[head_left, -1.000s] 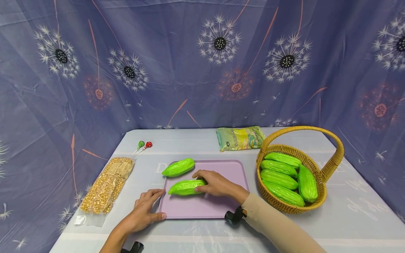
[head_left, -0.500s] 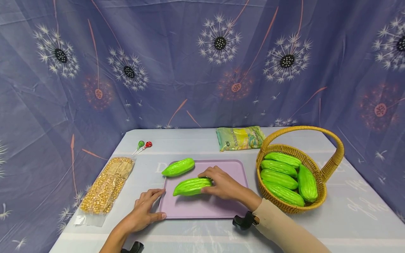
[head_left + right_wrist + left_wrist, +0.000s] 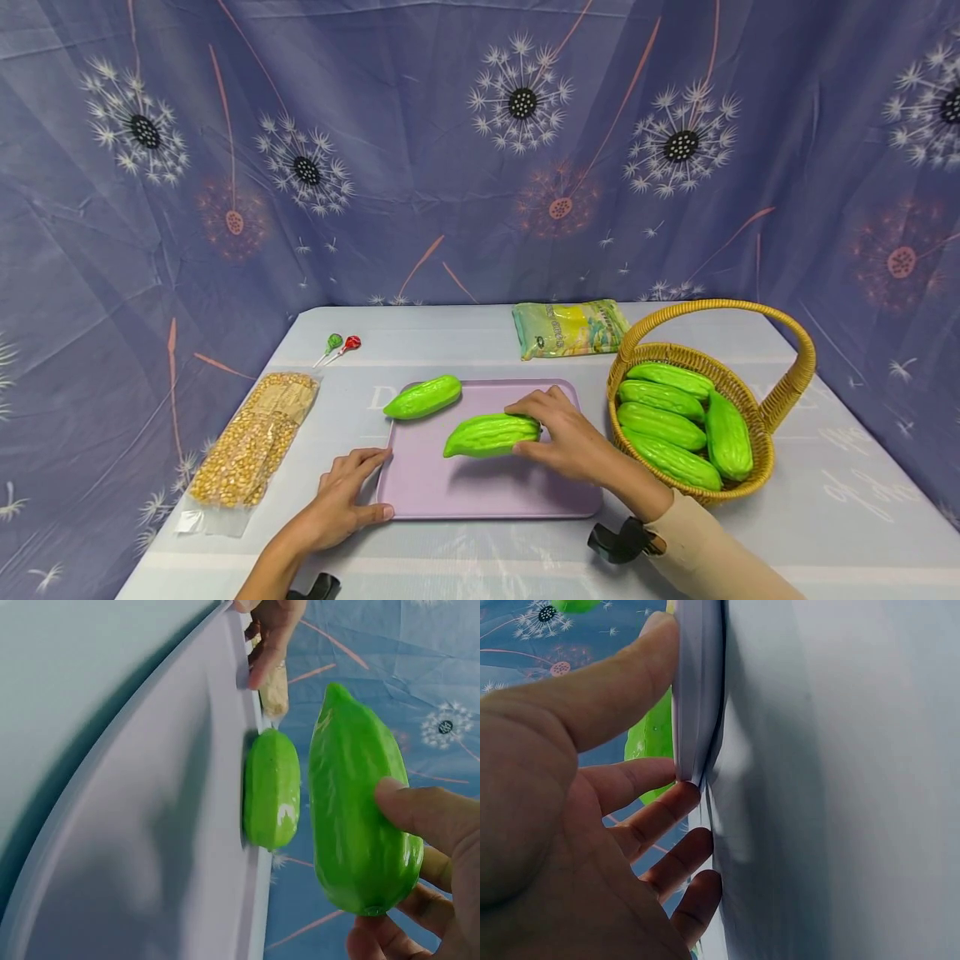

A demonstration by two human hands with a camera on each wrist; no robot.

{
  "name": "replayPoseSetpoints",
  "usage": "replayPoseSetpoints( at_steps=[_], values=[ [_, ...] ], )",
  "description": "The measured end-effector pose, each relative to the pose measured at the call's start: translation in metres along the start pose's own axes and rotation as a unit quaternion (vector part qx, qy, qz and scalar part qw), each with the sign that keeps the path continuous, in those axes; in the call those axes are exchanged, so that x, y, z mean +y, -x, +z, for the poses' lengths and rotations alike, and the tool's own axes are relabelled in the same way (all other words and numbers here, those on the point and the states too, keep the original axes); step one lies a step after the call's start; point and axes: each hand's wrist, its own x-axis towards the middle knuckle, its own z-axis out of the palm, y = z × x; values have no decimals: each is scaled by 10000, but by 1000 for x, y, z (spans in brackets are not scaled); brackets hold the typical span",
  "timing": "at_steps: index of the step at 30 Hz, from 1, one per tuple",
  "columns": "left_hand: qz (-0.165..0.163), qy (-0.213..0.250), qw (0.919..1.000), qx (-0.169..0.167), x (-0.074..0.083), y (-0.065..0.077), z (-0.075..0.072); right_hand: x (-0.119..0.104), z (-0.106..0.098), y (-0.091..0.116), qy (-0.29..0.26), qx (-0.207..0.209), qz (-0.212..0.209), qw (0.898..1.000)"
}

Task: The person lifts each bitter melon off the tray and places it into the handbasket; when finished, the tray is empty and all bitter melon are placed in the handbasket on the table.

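Note:
My right hand grips a bright green, ridged bitter gourd by its blunt end, clear of the lilac tray. In the right wrist view the thumb presses one side of that bitter gourd, and the fingers curl behind it. A second bitter gourd lies across the tray's far left corner. At the tray's left edge, my left hand rests with thumb and fingers spread. The left wrist view has its thumb and fingertips touching the tray rim.
To the right stands a wicker basket with a tall handle, holding several bitter gourds. A bag of corn kernels lies at left. Two lollipops and a yellow-green packet are farther back on the table.
The bitter gourd in my right hand has risen off the tray and moved right, toward the basket. My left hand and the other gourd have stayed in place.

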Motion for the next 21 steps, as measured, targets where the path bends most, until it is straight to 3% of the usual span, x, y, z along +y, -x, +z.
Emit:
replayPoseSetpoints(
  at_steps=[10,21],
  values=[
    [47,13,10000,50,1,0,-1,10,-22,22,118,454,217,9987],
    [34,25,10000,32,2,1,-2,21,-47,48,254,624,728,9951]
  ],
)
